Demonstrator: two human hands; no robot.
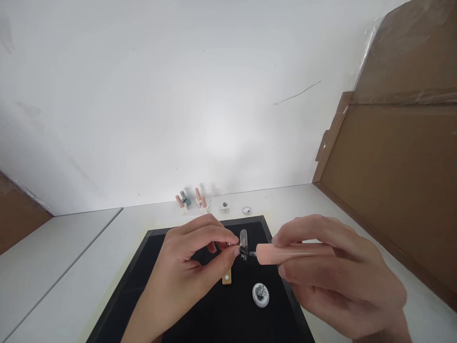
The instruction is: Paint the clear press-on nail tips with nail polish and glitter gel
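Observation:
My left hand [194,257] is closed in a pinch, thumb against forefinger, on a small dark decorative piece [243,251] whose exact kind I cannot make out. In my right hand [328,267] is the pink cap of a nail polish brush [269,254], held level with its brush end pointing left. The brush tip meets or nearly meets the dark piece. Just behind the fingertips shows a clear nail tip [243,236], partly covered. Under the left fingers a gold-coloured strip with a white dot [226,277] is partly hidden.
A white round dish with silvery bits [260,295] lies on the black mat [228,314]. Several nail polish bottles [203,204], a small clear jar [224,207] and a white ring-shaped lid [246,210] stand along the wall. Cardboard [400,190] rises at the right.

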